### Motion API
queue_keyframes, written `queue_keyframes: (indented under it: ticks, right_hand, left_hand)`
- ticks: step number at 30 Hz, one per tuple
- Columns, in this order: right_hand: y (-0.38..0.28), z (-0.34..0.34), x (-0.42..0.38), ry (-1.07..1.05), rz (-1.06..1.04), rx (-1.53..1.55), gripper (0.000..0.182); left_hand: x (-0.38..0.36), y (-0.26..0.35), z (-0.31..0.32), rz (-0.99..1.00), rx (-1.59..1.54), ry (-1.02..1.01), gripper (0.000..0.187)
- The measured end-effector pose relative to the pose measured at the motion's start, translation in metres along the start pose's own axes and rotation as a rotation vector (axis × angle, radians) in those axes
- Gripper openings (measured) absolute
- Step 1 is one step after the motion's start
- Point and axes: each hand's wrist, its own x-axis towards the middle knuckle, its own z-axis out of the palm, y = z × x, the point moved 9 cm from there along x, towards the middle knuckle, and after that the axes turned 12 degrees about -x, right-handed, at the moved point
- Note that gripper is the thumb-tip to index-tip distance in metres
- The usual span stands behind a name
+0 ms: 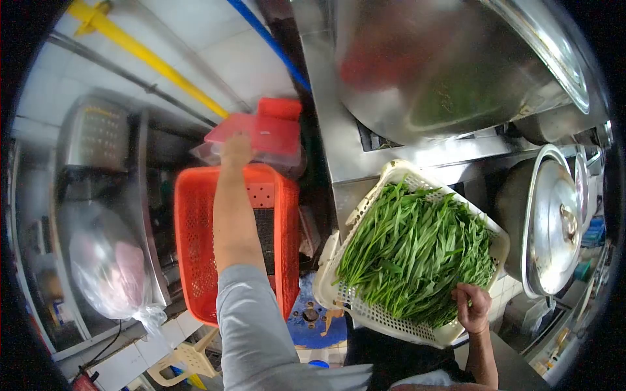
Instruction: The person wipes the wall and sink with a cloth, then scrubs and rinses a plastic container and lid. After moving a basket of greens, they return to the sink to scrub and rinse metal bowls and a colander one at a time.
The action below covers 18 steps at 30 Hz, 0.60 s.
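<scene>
My left hand [238, 151] is stretched forward over an orange-red plastic basket [184, 260], at the near edge of a red plastic lid [274, 133] on a clear tub. It is smeared by motion, and its fingers do not show clearly. On the right, a white perforated basket [404, 331] is heaped with long-leaved green vegetables [417, 251]. My right hand [473, 307] is closed at this basket's near right rim, fingers curled over the edge beside the leaves. The basket sits tilted in front of my body.
A large steel pot [450, 72] stands on the steel stove top [339, 153]. At the right is a lidded pot [554, 225]. A clear plastic bag [107, 260] hangs at the left by metal shelving. Below are a blue stool [313, 326] and a cream plastic chair [186, 358].
</scene>
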Motion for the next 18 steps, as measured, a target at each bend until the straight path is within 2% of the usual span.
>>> queue_keyframes:
  ticks: [2,4,8,10,13,16,18]
  right_hand:
    - [0.000,0.001,0.003,-0.010,0.001,0.000,0.012]
    - [0.000,0.000,0.002,0.000,-0.013,0.002,0.012]
    - [0.000,-0.001,-0.001,-0.012,-0.033,0.003,0.011]
    - [-0.002,-0.005,0.002,0.025,-0.030,-0.021,0.010]
    - [0.010,-0.002,-0.008,-0.004,0.005,-0.068,0.010]
    - [0.025,0.004,-0.017,-0.048,0.076,-0.042,0.017]
    - [0.024,0.004,-0.014,-0.061,0.060,-0.044,0.016]
  left_hand:
    - [0.005,-0.004,0.006,0.011,0.016,0.013,0.049]
    - [0.009,-0.013,0.017,-0.061,-0.019,-0.042,0.038]
    - [0.002,-0.016,0.016,-0.151,-0.087,-0.122,0.041]
    - [0.015,-0.035,0.041,-0.234,-0.107,-0.255,0.051]
    - [0.016,-0.046,0.049,-0.329,-0.090,-0.167,0.048]
    - [0.016,-0.042,0.056,-0.315,-0.136,-0.268,0.049]
    - [0.013,-0.036,0.048,-0.329,-0.200,-0.244,0.048]
